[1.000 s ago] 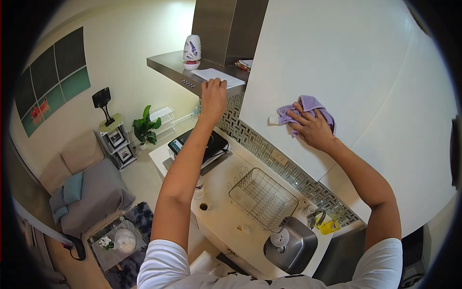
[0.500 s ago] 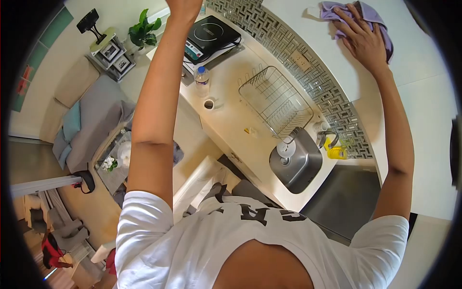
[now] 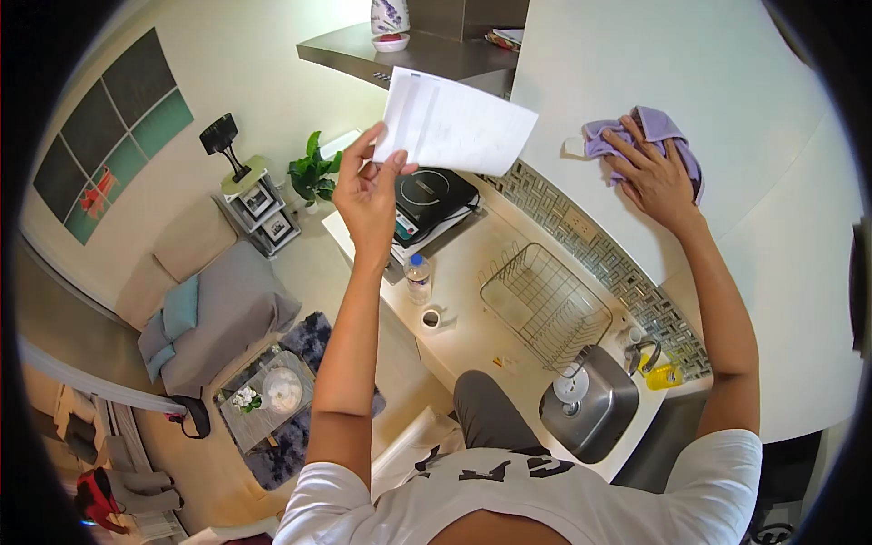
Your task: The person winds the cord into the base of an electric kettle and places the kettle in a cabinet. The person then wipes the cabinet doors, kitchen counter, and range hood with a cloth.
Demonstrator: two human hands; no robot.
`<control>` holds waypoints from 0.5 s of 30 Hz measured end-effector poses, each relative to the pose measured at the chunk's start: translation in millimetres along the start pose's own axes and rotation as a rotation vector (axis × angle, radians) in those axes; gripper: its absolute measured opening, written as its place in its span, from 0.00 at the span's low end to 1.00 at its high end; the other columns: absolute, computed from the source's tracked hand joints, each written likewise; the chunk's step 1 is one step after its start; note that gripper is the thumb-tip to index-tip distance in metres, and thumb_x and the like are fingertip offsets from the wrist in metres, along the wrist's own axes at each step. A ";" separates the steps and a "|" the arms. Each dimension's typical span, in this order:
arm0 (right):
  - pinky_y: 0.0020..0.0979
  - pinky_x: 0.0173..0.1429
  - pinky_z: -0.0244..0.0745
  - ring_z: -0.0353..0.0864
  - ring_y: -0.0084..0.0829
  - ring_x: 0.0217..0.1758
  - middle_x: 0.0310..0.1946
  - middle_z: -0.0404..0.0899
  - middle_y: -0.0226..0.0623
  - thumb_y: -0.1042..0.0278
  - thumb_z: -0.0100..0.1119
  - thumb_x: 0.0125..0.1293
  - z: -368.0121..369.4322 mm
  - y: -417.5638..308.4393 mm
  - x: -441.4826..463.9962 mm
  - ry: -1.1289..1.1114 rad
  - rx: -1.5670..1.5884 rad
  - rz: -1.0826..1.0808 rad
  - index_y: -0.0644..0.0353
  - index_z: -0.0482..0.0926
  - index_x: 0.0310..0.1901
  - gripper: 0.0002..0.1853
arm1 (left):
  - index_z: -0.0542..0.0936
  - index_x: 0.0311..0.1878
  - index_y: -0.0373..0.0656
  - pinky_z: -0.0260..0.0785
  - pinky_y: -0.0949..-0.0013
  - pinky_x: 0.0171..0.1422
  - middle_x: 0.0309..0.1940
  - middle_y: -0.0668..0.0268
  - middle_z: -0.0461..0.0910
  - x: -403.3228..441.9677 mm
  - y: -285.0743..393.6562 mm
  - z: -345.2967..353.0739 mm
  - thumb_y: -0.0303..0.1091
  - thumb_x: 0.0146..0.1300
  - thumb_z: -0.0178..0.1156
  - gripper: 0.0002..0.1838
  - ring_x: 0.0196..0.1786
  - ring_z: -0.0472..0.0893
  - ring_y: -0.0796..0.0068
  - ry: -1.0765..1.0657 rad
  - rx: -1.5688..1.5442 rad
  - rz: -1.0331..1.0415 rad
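Between the thumb and fingers of my left hand [image 3: 371, 186] is a folded white paper [image 3: 454, 123], raised in front of the range hood [image 3: 418, 59]. My right hand [image 3: 656, 182] presses a purple cloth [image 3: 686, 156] flat on the white cabinet door [image 3: 618, 54], its fingers spread over the cloth. A small whitish tag or corner [image 3: 574, 146] shows at the cloth's left edge. On the hood stand a white floral holder [image 3: 390, 16] and a small white dish [image 3: 391, 43].
Below are a black induction cooker [image 3: 427, 195], a water bottle [image 3: 418, 278], a cup [image 3: 431, 319], a wire dish rack [image 3: 545, 304], a steel sink [image 3: 590, 409] and a yellow bottle [image 3: 663, 376]. At left are a plant [image 3: 313, 173], a grey sofa [image 3: 227, 291] and a low table [image 3: 263, 400].
The white paper, earlier lying on the hood under my left hand, is now lifted off and held up. My right hand and the purple cloth appear farther right than in the oldest frame.
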State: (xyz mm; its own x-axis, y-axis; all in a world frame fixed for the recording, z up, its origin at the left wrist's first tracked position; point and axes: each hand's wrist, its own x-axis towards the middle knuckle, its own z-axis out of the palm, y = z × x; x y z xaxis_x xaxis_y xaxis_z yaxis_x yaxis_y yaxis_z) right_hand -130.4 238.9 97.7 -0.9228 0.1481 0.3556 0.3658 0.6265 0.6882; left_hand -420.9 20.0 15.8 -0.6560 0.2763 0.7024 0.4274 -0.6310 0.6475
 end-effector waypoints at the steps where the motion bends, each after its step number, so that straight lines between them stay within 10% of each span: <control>1: 0.53 0.69 0.57 0.47 0.29 0.77 0.73 0.53 0.20 0.59 0.63 0.55 -0.2 -0.1 -0.4 -0.033 0.023 0.018 0.45 0.76 0.53 0.21 | 0.72 0.56 0.32 0.80 0.71 0.43 0.41 0.58 0.74 -3.5 1.2 -2.2 0.18 0.59 0.61 0.21 0.40 0.80 0.73 0.003 0.005 0.012; 15: 0.44 0.64 0.59 0.58 0.29 0.73 0.65 0.67 0.19 0.66 0.62 0.56 30.2 -22.2 17.1 0.306 0.095 0.184 0.52 0.77 0.38 0.09 | 0.75 0.42 0.33 0.74 0.73 0.48 0.36 0.61 0.80 -31.0 14.7 -35.3 0.18 0.62 0.59 0.06 0.40 0.82 0.72 0.072 0.013 0.063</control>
State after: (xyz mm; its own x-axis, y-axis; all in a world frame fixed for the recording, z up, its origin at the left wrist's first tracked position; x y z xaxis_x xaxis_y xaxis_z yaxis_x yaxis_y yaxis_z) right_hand -157.9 250.6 69.5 -0.7588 0.0384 0.6502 0.4961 0.6810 0.5386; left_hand -416.3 -23.4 -6.9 -0.6700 0.1836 0.7193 0.4773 -0.6355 0.6068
